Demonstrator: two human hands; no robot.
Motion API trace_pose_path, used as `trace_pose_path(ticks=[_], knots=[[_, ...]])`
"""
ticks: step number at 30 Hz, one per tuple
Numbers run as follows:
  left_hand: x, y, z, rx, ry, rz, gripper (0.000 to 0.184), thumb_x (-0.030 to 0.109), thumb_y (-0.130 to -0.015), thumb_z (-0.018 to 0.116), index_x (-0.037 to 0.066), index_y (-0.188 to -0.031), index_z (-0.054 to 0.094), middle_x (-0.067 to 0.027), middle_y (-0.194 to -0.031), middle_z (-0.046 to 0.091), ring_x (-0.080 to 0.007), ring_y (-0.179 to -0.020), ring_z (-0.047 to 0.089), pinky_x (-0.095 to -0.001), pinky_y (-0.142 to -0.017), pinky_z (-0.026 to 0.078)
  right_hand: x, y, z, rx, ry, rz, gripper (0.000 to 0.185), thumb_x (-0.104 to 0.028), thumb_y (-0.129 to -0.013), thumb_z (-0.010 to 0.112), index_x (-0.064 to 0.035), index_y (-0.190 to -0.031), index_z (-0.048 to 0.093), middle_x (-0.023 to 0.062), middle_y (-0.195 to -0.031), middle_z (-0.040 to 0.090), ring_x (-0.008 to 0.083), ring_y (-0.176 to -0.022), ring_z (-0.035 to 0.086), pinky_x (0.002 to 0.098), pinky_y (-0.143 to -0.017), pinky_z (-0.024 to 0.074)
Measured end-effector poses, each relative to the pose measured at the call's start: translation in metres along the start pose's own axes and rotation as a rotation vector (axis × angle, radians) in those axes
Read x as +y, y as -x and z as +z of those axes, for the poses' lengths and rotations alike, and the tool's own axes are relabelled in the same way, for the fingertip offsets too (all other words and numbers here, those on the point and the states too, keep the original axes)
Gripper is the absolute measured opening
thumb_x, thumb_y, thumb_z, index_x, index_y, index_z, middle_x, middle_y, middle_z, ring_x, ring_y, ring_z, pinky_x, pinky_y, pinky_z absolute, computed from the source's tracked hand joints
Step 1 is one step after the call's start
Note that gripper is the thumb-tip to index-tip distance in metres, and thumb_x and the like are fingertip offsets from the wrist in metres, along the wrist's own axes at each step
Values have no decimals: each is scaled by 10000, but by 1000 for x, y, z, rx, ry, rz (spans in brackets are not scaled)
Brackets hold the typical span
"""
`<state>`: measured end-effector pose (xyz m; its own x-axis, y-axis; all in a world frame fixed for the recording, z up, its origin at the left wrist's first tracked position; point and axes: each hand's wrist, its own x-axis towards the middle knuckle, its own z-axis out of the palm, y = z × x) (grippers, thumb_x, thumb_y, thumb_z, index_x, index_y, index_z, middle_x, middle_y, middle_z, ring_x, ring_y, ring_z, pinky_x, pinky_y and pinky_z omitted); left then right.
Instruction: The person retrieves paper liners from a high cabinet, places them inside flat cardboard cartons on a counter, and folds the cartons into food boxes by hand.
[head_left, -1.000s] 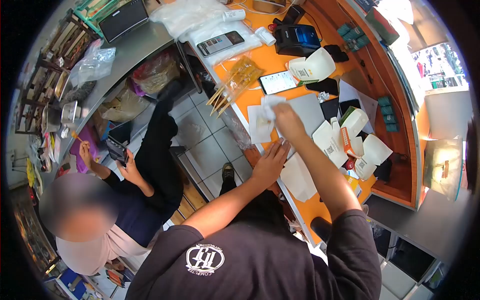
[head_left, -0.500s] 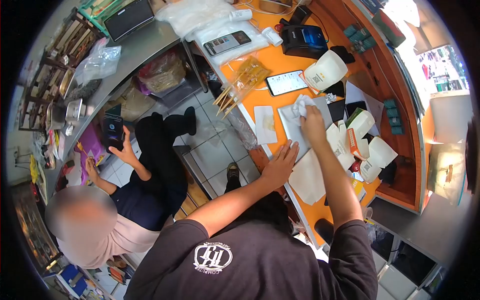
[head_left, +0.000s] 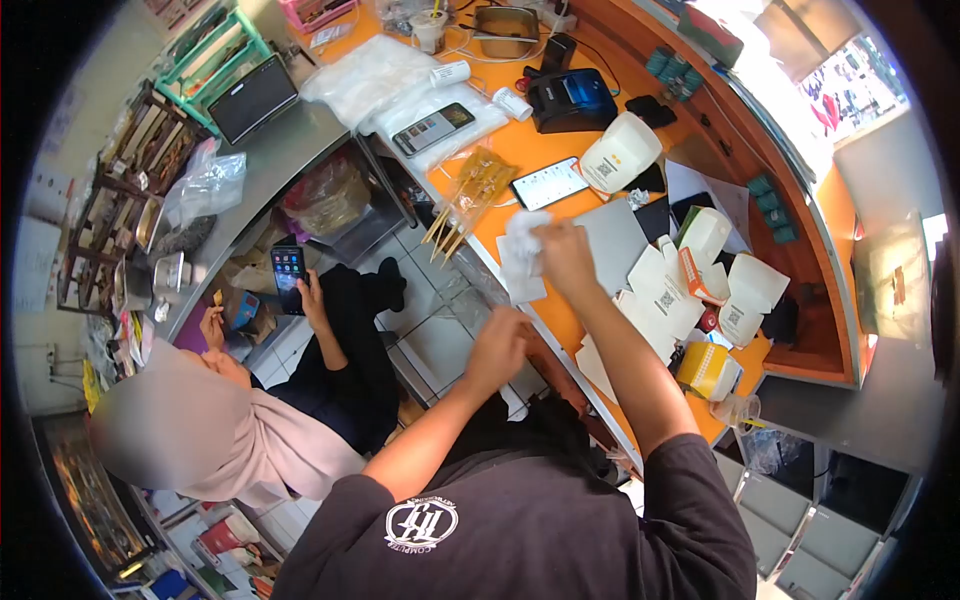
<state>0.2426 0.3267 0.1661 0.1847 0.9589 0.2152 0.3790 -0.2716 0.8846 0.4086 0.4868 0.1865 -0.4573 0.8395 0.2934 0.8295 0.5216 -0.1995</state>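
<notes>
My right hand [head_left: 567,255] is closed on a white tissue [head_left: 528,236], held over a white paper [head_left: 524,282] at the edge of the orange counter. My left hand [head_left: 498,350] hangs off the counter's edge above the floor, its fingers curled; whether it holds something I cannot make out. To the right of the tissue lies a grey laptop [head_left: 606,240], its lid closed. Behind the tissue are a bag of skewered food [head_left: 477,182] and a phone with a lit screen [head_left: 549,183].
Open white food boxes [head_left: 665,300] and a yellow box [head_left: 708,370] stand on the right. A black printer [head_left: 571,100] and plastic bags [head_left: 375,85] are farther back. On the left a person [head_left: 290,430] holds a phone [head_left: 289,278].
My right hand has moved left with the tissue, from the laptop to the white paper. My left hand has lifted off the counter and drawn back left. The other person's phone has moved right.
</notes>
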Motion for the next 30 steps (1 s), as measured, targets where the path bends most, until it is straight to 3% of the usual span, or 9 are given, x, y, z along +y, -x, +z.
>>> trace_pose_path(ticks=[3, 8, 11, 14, 18, 23, 27, 29, 30], knots=[[-3, -2, -18, 98, -68, -152, 457, -7, -816, 611, 56, -1269, 593, -186, -1270, 568, -383, -1156, 564, -461, -998, 447, -17, 16, 9, -41, 67, -57, 317, -61, -784, 662, -63, -1094, 726, 93, -891, 731, 263, -955, 637, 399, -810, 423], [27, -57, -7, 52, -355, 167, 608, 6, -834, 633, 77, -1418, 482, -186, -1445, 470, -374, -1310, 481, -488, -1051, 394, -13, 10, 4, -274, -47, -14, 489, -187, -805, 713, -121, -1285, 646, 145, -1251, 662, 301, -1164, 570, 479, -881, 411], [21, -75, -2, -1, -417, 189, 695, 47, -844, 651, 75, -1495, 407, -198, -1563, 355, -400, -1415, 385, -526, -1118, 326, -8, 28, -35, -175, -52, 78, 617, -235, -800, 756, -148, -1382, 572, 167, -1390, 563, 365, -1299, 488, 543, -961, 397], [11, -73, 3, -42, -482, 195, 706, 68, -851, 654, 69, -1508, 396, -209, -1593, 311, -423, -1451, 331, -553, -1145, 292, -29, 75, -101, -70, 122, 312, 706, -248, -805, 789, -127, -1439, 503, 180, -1416, 523, 407, -1300, 482, 545, -1047, 384], [20, -94, 4, -37, -551, 296, 672, 79, -866, 642, 43, -1497, 411, -237, -1559, 337, -460, -1425, 349, -548, -1150, 310, -63, 189, -106, 229, -262, 592, 653, -209, -853, 771, -47, -1412, 474, 191, -1365, 509, 361, -1219, 513, 451, -1015, 418], [10, -158, 19, -103, -441, 228, 555, 120, -878, 663, 16, -1400, 505, -247, -1422, 466, -462, -1298, 474, -501, -1066, 427, -98, 277, -117, 430, -664, 1527, 758, -309, -904, 766, -37, -1471, 343, 198, -1395, 440, 261, -1221, 477, 397, -989, 425], [-2, -213, 41, -447, -664, -141, 645, 308, -883, 701, -13, -1401, 491, -293, -1407, 485, -454, -1308, 491, -498, -1064, 447, -68, 295, -94, 450, -936, 1660, 902, -451, -891, 765, -6, -1495, 264, 221, -1373, 460, 282, -1194, 527, 380, -917, 486], [-15, -232, 63, -603, -755, -156, 740, 423, -872, 695, -27, -1414, 469, -313, -1418, 481, -454, -1324, 491, -496, -1083, 439, -48, 300, -82, 390, -1089, 1708, 938, -460, -879, 776, 19, -1493, 252, 208, -1317, 523, 287, -1175, 564, 390, -908, 507], [-12, -244, 70, -673, -802, -159, 791, 480, -867, 692, -34, -1421, 458, -322, -1423, 479, -454, -1333, 491, -495, -1092, 435, -51, 283, -90, 519, -1041, 1744, 860, -427, -873, 791, 59, -1439, 363, 180, -1190, 633, 264, -1062, 635, 401, -880, 524]])
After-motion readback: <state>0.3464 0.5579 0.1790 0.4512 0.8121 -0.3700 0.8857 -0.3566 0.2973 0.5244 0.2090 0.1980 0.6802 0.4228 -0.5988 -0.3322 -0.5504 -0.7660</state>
